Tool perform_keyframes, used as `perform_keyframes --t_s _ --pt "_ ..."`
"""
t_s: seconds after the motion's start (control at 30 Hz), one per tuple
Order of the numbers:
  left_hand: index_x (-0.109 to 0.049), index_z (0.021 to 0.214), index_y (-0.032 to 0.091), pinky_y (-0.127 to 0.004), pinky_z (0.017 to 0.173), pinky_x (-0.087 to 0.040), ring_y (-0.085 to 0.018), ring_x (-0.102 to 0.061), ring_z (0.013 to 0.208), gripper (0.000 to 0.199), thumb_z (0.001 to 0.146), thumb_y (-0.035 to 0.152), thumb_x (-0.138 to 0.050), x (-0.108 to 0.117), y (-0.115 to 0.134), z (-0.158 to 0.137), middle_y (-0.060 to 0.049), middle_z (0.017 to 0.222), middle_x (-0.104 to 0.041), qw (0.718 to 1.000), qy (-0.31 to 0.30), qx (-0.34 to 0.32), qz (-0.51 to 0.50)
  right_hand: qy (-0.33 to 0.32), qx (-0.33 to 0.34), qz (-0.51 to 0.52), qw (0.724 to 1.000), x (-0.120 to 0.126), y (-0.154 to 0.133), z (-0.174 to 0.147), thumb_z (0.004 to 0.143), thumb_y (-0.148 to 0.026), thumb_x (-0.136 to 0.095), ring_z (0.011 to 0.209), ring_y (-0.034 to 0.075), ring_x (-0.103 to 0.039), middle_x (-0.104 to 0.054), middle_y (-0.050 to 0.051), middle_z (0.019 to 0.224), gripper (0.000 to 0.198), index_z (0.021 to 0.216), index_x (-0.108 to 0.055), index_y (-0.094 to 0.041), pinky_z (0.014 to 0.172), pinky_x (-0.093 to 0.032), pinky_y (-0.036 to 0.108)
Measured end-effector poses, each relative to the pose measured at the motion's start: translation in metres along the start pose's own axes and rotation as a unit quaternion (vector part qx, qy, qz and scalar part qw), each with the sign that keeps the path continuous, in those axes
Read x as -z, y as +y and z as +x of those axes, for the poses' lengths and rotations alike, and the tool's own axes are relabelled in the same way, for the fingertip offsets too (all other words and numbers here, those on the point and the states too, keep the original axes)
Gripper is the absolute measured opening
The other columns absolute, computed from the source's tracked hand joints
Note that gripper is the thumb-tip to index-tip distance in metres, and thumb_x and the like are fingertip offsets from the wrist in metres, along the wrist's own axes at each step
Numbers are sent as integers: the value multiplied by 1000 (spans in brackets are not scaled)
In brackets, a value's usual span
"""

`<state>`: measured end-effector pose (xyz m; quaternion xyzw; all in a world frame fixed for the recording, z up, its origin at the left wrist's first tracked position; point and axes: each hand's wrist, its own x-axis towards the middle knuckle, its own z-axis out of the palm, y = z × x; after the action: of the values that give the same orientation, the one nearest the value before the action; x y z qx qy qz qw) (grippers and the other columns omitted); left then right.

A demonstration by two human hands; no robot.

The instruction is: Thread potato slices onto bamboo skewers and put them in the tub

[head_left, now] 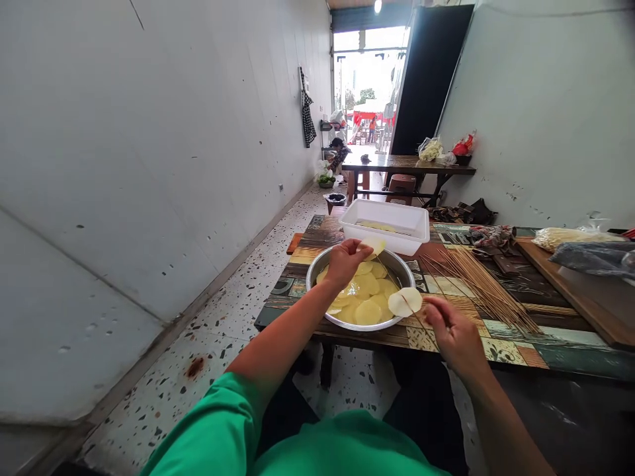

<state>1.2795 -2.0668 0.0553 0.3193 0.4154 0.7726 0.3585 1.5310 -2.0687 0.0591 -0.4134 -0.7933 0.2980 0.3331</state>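
Observation:
My left hand [346, 262] pinches a thin, pale yellow potato slice [374, 247] above the far side of a round metal basin [311, 283]. Many more potato slices [368, 312] lie in water inside that basin. To the right, my right hand [454, 329] is closed on a thin bamboo skewer [427, 332]. One round potato slice [398, 304] is threaded on this skewer, over the basin's near right rim. The skewer's tip seems to point toward the left hand's slice; whether they touch I cannot tell.
Behind the basin stands a white plastic tub [421, 233] with slices in it. A fan of loose bamboo skewers [489, 291] covers the table's right part, beside a wooden board [560, 291] and plastic bags [590, 256]. Farther off, a person crouches near another table [391, 162].

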Motion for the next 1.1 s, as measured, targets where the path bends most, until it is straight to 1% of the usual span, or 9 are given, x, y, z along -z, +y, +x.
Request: perform_keyframes --t_s 0.03,0.1,0.2,0.33,0.47,0.67,0.87,1.0,1.1 --pt "-62 72 16 -23 70 -46 -9 -57 65 32 56 27 -87 -1 1 -1 5 68 -64 1000 -14 -9 6 41 32 -44 998 3 -6 8 89 -57 -48 89 27 -67 -73 12 97 46 107 -67 -19 78 -49 40" --pt "-60 69 16 -21 66 -43 -7 -54 62 31 56 25 -87 -4 1 -4 6 63 -61 999 -37 -16 20 46 89 -103 990 6 -20 25 89 -52 -49 99 29 -65 -73 12 107 42 107 -69 -19 85 -47 42" --pt "-57 67 16 -21 64 -42 -7 -52 59 32 57 24 -86 -5 0 -7 7 61 -57 998 -47 -3 32 -67 114 -129 983 -3 -39 49 85 -42 -58 87 25 -68 -76 8 95 31 104 -71 -22 79 -48 37" --pt "-64 82 16 -25 67 -46 -11 -60 62 40 52 25 -89 -3 1 -7 3 67 -66 998 -40 56 7 -159 60 -73 983 -26 -42 69 82 -30 -58 66 17 -66 -74 2 75 19 92 -71 -21 63 -48 29" --pt "-66 75 13 -25 64 -48 -11 -60 61 44 42 27 -93 1 2 -4 0 68 -68 993 -37 109 -29 -156 59 -69 984 -37 -35 73 81 -24 -54 60 16 -62 -72 2 69 18 87 -70 -19 58 -45 26" --pt "-67 70 12 -25 59 -50 -10 -59 57 49 37 32 -96 8 -3 -1 0 64 -65 987 -36 156 -34 -175 70 -65 980 -37 -30 75 82 -24 -48 53 14 -55 -65 0 61 41 114 -71 -14 52 -41 26" --pt "-66 69 11 -23 56 -49 -10 -60 56 52 33 32 -97 11 -3 -1 -1 63 -66 983 -48 174 -24 -203 39 12 978 -43 -26 79 85 -40 -50 46 13 -48 -58 -2 51 38 102 -72 -14 46 -37 25" --pt "-65 67 11 -24 56 -49 -10 -59 55 46 37 29 -96 8 -4 -1 0 61 -65 985 -30 171 -21 -155 69 -72 983 -45 -33 80 86 -35 -49 61 18 -60 -72 7 73 32 90 -74 -17 54 -41 27" --pt "-65 65 11 -23 56 -48 -9 -58 54 41 41 24 -95 6 -4 -1 0 60 -64 983 -22 179 -20 -155 79 -95 980 -44 -37 81 84 -28 -50 70 21 -64 -75 9 83 28 89 -76 -18 59 -43 29"
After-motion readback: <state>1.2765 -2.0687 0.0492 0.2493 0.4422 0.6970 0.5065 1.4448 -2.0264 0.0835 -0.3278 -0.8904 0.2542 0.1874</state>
